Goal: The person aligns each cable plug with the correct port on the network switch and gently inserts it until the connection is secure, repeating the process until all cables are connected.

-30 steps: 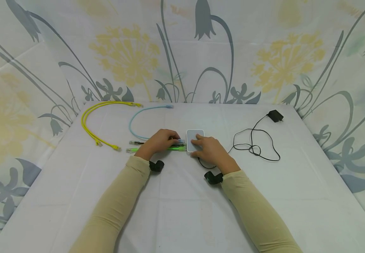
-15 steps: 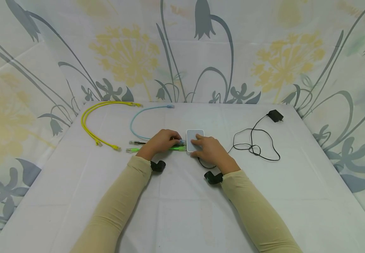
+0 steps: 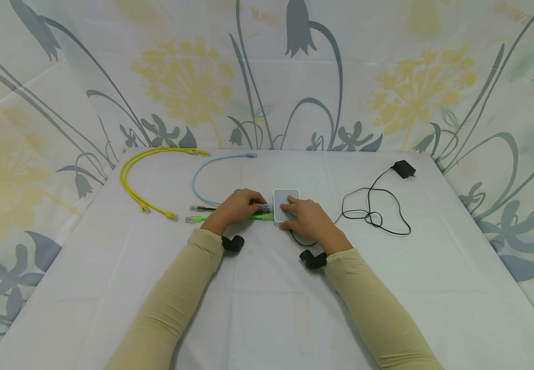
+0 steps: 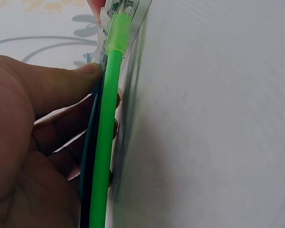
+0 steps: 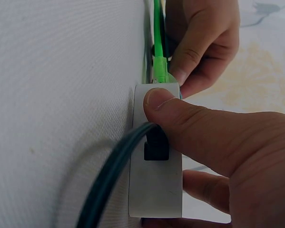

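A small white network switch lies flat at mid-table, gripped by my right hand, fingers on its top and thumb on its near side. My left hand is at its left side and pinches the light blue ethernet cable near its plug. Whether that plug is fully seated is hidden. Beside it, a green ethernet cable runs up to the switch, its end at the port side. A black ethernet cable lies between the two. In the right wrist view, a dark power cord enters the switch's side.
Two yellow ethernet cables curve at the left back of the white-covered table. To the right lies the loosely looped black cord with its power adapter. A floral-patterned cloth rises behind the table.
My left hand has moved slightly right toward the switch, and the light blue cable has shifted right with it. The right hand and the switch have stayed in place.
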### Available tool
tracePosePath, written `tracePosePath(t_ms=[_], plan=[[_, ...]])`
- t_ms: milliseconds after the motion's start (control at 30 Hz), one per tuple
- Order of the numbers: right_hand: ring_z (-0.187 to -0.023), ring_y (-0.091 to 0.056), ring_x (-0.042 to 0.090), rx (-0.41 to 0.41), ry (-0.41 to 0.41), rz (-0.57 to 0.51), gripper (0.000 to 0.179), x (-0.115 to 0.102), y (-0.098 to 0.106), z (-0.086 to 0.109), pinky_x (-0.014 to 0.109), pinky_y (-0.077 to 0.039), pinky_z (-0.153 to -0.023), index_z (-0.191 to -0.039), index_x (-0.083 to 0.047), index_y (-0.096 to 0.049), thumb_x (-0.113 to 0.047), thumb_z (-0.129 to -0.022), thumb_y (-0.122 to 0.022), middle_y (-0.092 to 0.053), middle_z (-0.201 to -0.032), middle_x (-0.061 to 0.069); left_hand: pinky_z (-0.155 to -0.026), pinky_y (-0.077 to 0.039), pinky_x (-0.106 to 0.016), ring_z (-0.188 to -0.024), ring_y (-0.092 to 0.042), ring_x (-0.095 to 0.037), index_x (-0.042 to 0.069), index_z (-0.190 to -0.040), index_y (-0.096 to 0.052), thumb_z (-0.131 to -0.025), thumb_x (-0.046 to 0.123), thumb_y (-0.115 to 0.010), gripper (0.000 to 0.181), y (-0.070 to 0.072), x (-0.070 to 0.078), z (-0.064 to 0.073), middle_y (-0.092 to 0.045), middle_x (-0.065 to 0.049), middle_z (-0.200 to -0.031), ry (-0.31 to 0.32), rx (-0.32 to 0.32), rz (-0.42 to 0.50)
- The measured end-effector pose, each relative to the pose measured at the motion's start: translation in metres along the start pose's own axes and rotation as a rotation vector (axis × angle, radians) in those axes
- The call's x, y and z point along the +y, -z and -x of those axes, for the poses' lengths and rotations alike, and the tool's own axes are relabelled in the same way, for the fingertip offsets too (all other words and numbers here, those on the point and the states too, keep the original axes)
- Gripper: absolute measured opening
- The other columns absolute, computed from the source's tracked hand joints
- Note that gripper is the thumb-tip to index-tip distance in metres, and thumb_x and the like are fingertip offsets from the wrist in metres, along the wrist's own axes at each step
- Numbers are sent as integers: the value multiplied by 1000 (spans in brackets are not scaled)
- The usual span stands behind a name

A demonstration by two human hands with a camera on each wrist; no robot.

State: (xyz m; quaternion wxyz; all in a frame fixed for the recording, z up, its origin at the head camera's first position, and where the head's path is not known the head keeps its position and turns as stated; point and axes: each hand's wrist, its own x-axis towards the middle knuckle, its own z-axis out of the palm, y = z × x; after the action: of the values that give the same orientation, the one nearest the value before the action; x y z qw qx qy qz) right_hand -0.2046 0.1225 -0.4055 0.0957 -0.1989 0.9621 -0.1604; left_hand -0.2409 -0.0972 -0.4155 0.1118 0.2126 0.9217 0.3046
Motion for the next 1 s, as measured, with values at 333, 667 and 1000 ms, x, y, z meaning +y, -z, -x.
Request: tracePosePath(t_ms=[333,667,1000], plan=[[-137,-41,39,8,7,-9,61,1,-1,0,51,-39,-109,-141,-20,-52,-45,-88,-68,-38,-154,10,-97,-49,-40,-108,-62,-24,11,-113,-71,-98,22,-57,23,-1,2,-1,-70,-7,-113,34,4,0],[-136,-42,39,13,14,-5,61,0,0,0,51,-40,-108,-141,-19,-52,-45,-88,-68,-39,-153,11,-96,-49,-40,-106,-62,-22,12,-112,-72,-97,24,-57,24,-5,4,-3,-70,-5,-112,97,31,25],[-136,-42,39,13,16,-3,61,1,-1,0,51,-40,-108,-141,-19,-52,-45,-88,-68,-38,-154,11,-97,-48,-41,-109,-62,-23,12,-113,-71,-98,24,-56,25,-7,4,-2,-69,-5,-114,114,43,27]])
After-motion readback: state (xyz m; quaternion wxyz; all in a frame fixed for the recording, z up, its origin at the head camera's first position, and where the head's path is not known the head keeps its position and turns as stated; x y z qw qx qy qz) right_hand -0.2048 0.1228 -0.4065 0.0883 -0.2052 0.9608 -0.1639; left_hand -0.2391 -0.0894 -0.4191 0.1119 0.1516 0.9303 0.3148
